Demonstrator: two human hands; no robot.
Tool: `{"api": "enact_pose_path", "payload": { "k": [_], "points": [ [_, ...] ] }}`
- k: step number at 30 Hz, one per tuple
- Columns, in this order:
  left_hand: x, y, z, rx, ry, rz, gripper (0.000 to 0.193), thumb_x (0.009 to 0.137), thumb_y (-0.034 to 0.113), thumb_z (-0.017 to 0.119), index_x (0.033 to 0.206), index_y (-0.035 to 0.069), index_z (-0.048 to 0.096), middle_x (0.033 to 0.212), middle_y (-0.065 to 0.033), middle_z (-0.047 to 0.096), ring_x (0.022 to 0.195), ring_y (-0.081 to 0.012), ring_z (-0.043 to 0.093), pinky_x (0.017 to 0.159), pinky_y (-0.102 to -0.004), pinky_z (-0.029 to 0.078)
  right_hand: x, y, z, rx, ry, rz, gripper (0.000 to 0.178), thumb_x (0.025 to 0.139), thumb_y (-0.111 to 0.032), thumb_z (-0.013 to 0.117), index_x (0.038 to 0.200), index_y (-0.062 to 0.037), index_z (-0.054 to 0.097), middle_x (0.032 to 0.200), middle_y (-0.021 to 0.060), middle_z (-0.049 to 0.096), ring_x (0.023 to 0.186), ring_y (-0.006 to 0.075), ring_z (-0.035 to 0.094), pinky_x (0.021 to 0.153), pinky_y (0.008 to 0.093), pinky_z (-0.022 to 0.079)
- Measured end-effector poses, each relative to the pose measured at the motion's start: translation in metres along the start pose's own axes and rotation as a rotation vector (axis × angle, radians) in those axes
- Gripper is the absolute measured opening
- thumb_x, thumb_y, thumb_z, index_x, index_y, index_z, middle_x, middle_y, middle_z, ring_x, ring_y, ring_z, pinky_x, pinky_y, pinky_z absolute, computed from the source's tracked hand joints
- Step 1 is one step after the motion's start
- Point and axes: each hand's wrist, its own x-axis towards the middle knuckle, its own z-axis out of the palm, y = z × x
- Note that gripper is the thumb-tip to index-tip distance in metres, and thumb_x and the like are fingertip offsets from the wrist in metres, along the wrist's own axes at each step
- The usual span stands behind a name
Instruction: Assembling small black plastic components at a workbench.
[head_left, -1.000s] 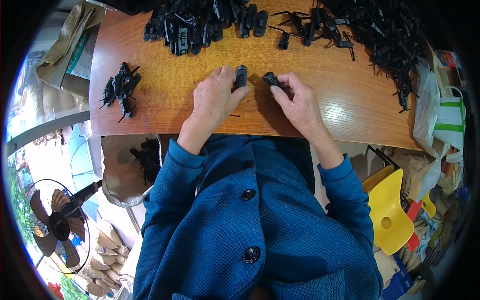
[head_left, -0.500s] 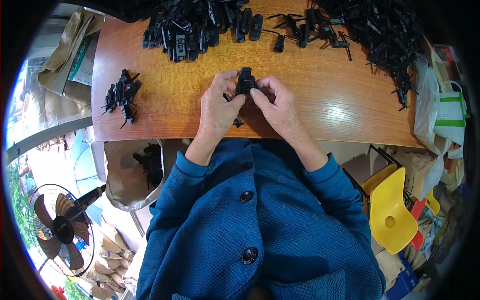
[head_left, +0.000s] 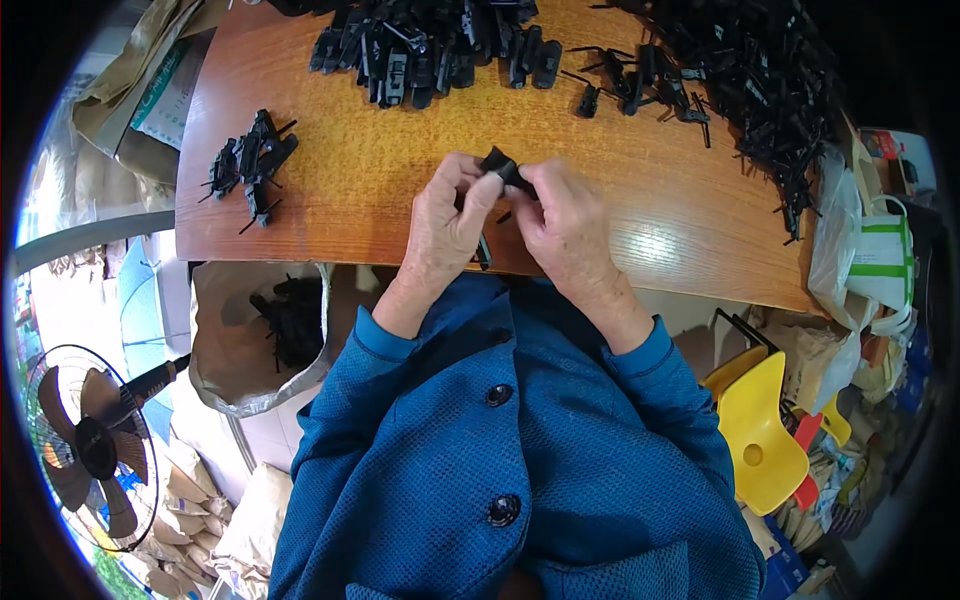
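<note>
Between my two hands, above the near edge of the table, is a small black plastic part [head_left: 497,162] of a kind I cannot make out. My left hand [head_left: 442,218] pinches it from the left, thumb against its near side. From the right, the fingers of my right hand [head_left: 570,222] close on its other end and hide much of it. A thin dark piece [head_left: 484,252] shows below my left thumb at the table edge. Several black parts with thin legs [head_left: 250,165] lie in a small group to the left.
On the wooden table [head_left: 350,190], a heap of black parts [head_left: 420,55] lies at the far middle and a larger leggy heap [head_left: 770,90] at the right. An open bag [head_left: 215,370] with black pieces is below the left edge. A fan [head_left: 95,445] and yellow chair [head_left: 765,440] flank me.
The black part has turned from upright to tilted between my fingers. My right hand has rolled over it, covering more of it. The whole view has shifted slightly.
</note>
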Motion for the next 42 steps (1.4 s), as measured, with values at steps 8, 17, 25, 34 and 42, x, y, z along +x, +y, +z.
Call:
{"api": "enact_pose_path", "payload": {
  "k": [8,17,25,34,42],
  "points": [
    [-0.029,0.012,-0.053,-0.212,0.120,-0.100,0.024,0.086,0.011,0.065,0.107,0.002,0.057,0.081,-0.0021,0.058,0.073,-0.0076,0.054,0.064,-0.0235,0.047,0.000,-0.061,0.024,0.180,-0.161,0.027,0.028,0.077,0.001,0.067,0.104,-0.0030,0.058,0.106,0.0127,0.057,0.096,0.0259,0.058,0.079,0.0301,0.047],
    [-0.050,0.014,-0.140,-0.415,0.209,-0.098,0.026,0.089,0.006,0.063,0.113,0.001,0.057,0.094,0.0005,0.060,0.085,-0.0060,0.055,0.077,-0.0204,0.044,0.017,-0.099,0.086,0.936,-0.444,0.639,0.024,0.085,-0.007,0.068,0.106,-0.0008,0.058,0.092,0.0014,0.061,0.080,0.0087,0.057,0.073,0.0225,0.048],
    [-0.053,0.029,-0.234,-0.330,0.373,-0.141,0.020,0.087,0.007,0.063,0.105,0.000,0.060,0.090,0.0010,0.060,0.082,-0.0061,0.055,0.074,-0.0215,0.045,0.063,-0.137,0.157,0.839,-0.789,0.307,0.029,0.087,-0.015,0.068,0.111,-0.0022,0.057,0.098,0.0016,0.060,0.090,0.0089,0.056,0.078,0.0238,0.047],
    [0.016,0.007,-0.441,0.518,0.199,-0.320,0.025,0.084,0.018,0.057,0.099,-0.001,0.061,0.075,-0.0073,0.060,0.055,-0.0140,0.057,0.048,-0.0276,0.047,0.147,-0.142,0.275,0.095,-0.448,-0.328,0.077,0.088,-0.067,0.042,0.139,-0.0095,0.041,0.135,0.0166,0.046,0.129,0.0321,0.039,0.108,0.0429,0.027],
    [0.017,0.014,-0.428,0.718,-0.139,-0.397,0.034,0.087,0.006,0.049,0.121,0.006,0.055,0.087,-0.0096,0.061,0.069,-0.0142,0.057,0.060,-0.0282,0.051,0.119,-0.184,0.304,0.245,-0.330,-0.499,0.063,0.090,-0.058,0.046,0.122,-0.0047,0.056,0.123,0.0131,0.058,0.120,0.0277,0.050,0.103,0.0400,0.034]
  ]
}}
